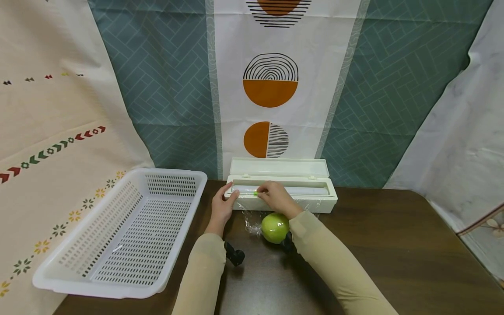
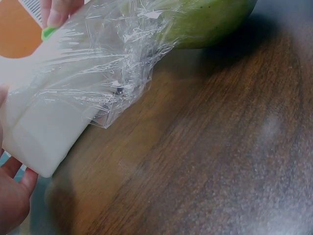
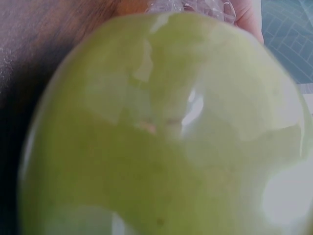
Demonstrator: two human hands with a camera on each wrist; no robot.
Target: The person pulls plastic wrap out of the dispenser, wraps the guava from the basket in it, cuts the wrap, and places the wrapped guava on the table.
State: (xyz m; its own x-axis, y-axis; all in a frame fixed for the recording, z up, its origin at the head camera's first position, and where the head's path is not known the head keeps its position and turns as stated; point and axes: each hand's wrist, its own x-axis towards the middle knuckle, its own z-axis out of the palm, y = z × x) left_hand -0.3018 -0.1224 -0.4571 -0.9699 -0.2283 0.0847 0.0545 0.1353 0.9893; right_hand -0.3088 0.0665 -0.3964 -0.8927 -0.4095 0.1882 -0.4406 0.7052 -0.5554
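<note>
A white cling film dispenser (image 1: 325,205) stands at the back of the table with its lid (image 1: 279,167) raised and a roll (image 1: 309,191) inside. My left hand (image 1: 222,209) grips its left end, thumb at the top edge and fingers round the end. With thumb and fingertips, my right hand (image 1: 277,199) pinches the small green slide cutter (image 1: 255,193) on the front rim. Crumpled clear film (image 2: 117,63) hangs over the box front towards a glossy, round green fruit (image 1: 274,228). The fruit sits below the right wrist and fills most of the right wrist view.
To the left stands a large white perforated plastic basket (image 1: 163,238). The dark wooden table (image 1: 393,245) extends to the right. Patterned cloth (image 1: 169,87) hangs behind the dispenser, and a cream cloth (image 1: 71,131) hangs along the left.
</note>
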